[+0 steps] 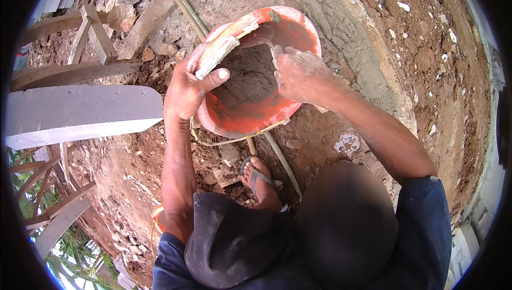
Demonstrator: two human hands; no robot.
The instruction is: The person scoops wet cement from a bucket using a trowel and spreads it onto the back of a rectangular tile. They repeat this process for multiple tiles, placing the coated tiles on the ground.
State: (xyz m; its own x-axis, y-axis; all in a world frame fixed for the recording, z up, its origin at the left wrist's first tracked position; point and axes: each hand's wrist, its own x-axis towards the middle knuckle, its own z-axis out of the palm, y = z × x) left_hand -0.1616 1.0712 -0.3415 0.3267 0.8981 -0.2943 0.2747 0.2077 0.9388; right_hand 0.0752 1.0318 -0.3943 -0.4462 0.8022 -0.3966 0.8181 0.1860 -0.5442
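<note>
An orange bucket (240,119) is over the brown dirt ground (314,148), near the left edge of a strip of wet grey cement (354,39). Thick grey mud (248,77) is inside it. The left hand (188,90) holds the bucket at its left edge, with the thumb by a pale, crusty piece (218,57). The right hand (301,74) is curled up at the bucket's right side, above the mud, and I cannot tell what is in it. Just below the bucket is a foot in a dark sandal (258,183). A big grey board (80,111) is to the left.
</note>
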